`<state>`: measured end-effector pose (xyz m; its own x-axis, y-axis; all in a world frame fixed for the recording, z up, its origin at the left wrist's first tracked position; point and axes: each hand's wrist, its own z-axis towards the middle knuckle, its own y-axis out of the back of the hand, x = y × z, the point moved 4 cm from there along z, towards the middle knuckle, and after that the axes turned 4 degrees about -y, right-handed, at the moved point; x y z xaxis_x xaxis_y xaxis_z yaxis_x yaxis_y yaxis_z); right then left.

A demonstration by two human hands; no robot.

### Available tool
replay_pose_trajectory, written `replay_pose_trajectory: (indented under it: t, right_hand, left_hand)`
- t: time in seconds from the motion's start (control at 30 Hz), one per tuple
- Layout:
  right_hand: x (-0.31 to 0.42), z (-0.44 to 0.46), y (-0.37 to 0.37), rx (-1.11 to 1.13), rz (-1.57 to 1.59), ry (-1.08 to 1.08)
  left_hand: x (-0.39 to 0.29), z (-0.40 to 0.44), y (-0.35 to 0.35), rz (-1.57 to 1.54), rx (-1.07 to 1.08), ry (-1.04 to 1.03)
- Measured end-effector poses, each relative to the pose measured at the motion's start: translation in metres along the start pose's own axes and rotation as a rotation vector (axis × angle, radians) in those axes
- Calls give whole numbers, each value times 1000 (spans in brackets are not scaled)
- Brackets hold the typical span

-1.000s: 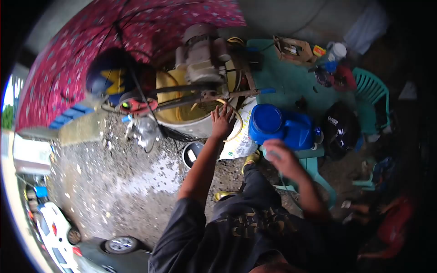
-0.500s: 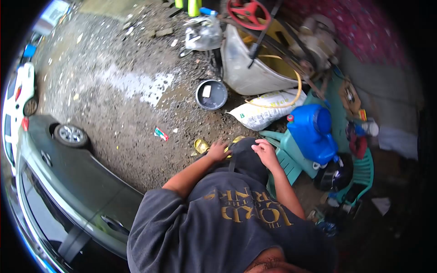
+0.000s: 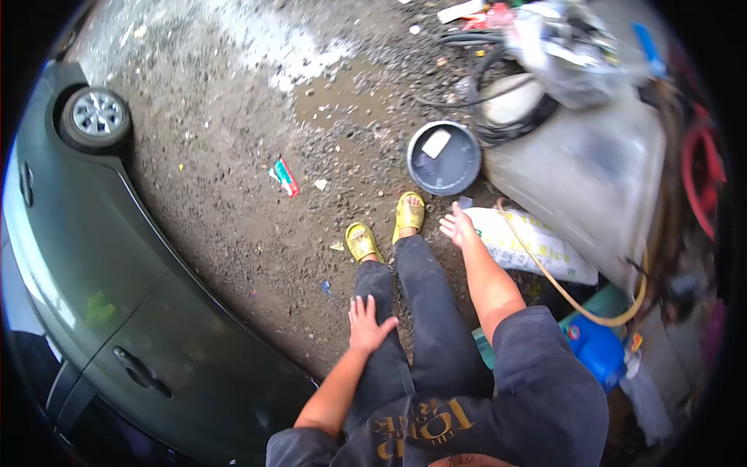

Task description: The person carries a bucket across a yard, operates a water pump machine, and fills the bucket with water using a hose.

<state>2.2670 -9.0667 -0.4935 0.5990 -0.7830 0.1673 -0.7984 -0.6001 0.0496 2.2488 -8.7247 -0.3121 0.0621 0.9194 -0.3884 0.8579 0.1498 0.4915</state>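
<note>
My left hand (image 3: 369, 323) is spread over the dark trousers at my left thigh, with nothing in it. Over the ground near the sack, my right hand (image 3: 459, 226) is held out with its fingers apart and empty. Just ahead of it stands a round dark bucket (image 3: 463, 167) holding a pale rectangular piece (image 3: 436, 143). A white printed sack (image 3: 537, 249) lies to the right of that hand, with a yellowish hose (image 3: 556, 286) curving across it.
A dark green car (image 3: 148, 311) fills the left side. At the right are a large grey tub (image 3: 583, 171), a clear plastic bag (image 3: 572, 50), black hose coils (image 3: 494, 128), a red wheel (image 3: 704, 175) and a blue container (image 3: 597, 350). A wrapper (image 3: 285, 177) lies on the gravel.
The view has swung, bringing the car and bucket nearer. My right hand has moved from beside my leg out toward the sack and bucket; my left hand now lies over my thigh.
</note>
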Motion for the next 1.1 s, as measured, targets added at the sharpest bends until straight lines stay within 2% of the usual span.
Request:
replay_pose_trajectory:
  t: [0.13, 0.17, 0.2, 0.23, 0.27, 0.37, 0.5, 0.53, 0.57, 0.6, 0.63, 0.67, 0.7, 0.77, 0.8, 0.83, 0.87, 0.93, 0.97, 1.03, 1.1]
  right_hand:
    - [8, 103, -10, -59, 268, 1]
    - [7, 137, 0, 21, 362, -55]
    - [10, 160, 10, -39, 367, -43]
    - [23, 158, 5, -20, 315, 121]
    - [33, 165, 4, -46, 382, 151]
    - [50, 183, 9, 7, 272, 241]
    - [1, 178, 7, -472, 179, 134]
    - [-15, 168, -4, -476, 173, 65]
    - [-28, 164, -20, -285, 134, 136]
    - [-10, 113, -79, -267, -77, 222]
    - [1, 91, -118, -144, -193, 433]
    - [18, 98, -141, -32, -363, 728]
    - [57, 68, -184, -48, -637, 1066]
    - [117, 74, -238, -76, -1150, 1279]
    - [138, 94, -254, -224, -1491, 1369]
    - [154, 105, -266, -322, -1761, 1160]
    - [163, 129, -262, -329, -2000, 947]
    - [169, 168, -239, -298, -2251, 454]
    - [164, 159, -237, -273, -2397, 480]
    - [152, 137, -236, -254, -2314, 713]
    - [137, 115, -233, -222, -2273, 790]
  left_hand:
    - [0, 18, -5, -114, 49, 62]
    - [2, 21, -8, -128, 64, 73]
    - [7, 23, -13, -170, 58, 82]
    - [8, 24, -14, -173, 76, 91]
    - [8, 28, -14, -173, 86, 90]
    - [7, 37, -16, -198, 103, 99]
    - [4, 42, -21, -232, 121, 119]
    - [3, 42, -21, -227, 123, 128]
    - [1, 43, -20, -228, 120, 138]
    - [0, 44, -17, -225, 118, 146]
    - [-1, 44, -16, -221, 118, 150]
    - [-2, 45, -16, -230, 111, 153]
    - [-4, 45, -16, -238, 107, 155]
    - [-7, 49, -15, -241, 94, 155]
    - [-8, 50, -14, -236, 90, 159]
    - [-8, 49, -12, -229, 87, 166]
    - [-7, 48, -12, -233, 82, 164]
    - [-7, 50, -11, -242, 65, 168]
    - [-6, 50, -9, -243, 51, 180]
    - [-10, 50, -4, -254, 34, 187]
    - [-14, 51, -3, -245, 47, 211]
